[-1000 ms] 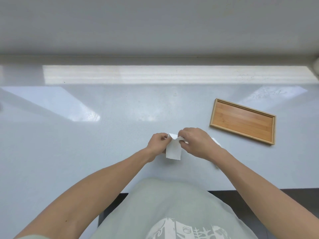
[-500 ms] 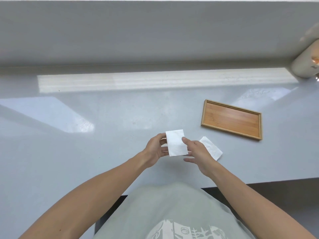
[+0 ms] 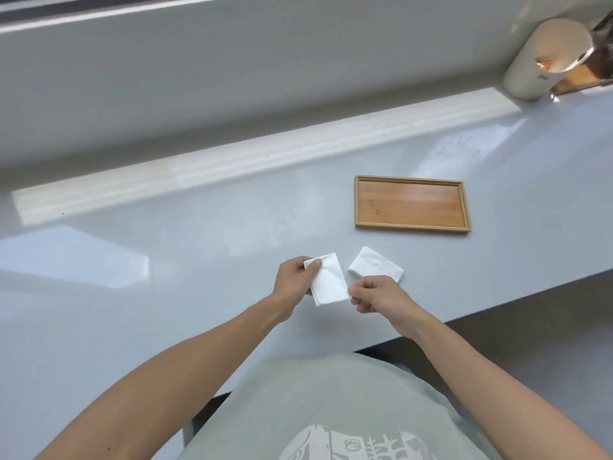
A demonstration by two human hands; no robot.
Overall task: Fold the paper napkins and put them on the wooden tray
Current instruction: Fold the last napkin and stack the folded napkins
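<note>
Above the grey counter (image 3: 199, 247), both grips, left hand (image 3: 293, 280) and right hand (image 3: 374, 293), pinch one folded napkin (image 3: 330, 278) between them

One head-worn view, looking forward and down (tilted) over the counter (image 3: 199, 260); hands close below

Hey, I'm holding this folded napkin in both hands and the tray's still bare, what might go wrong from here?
1. The left hand and right hand pinch only corners of the held napkin; a loose grip may let the fold spring open.
2. Reaching toward the wooden tray, your right arm could brush the second napkin off the nearby counter edge.
</note>
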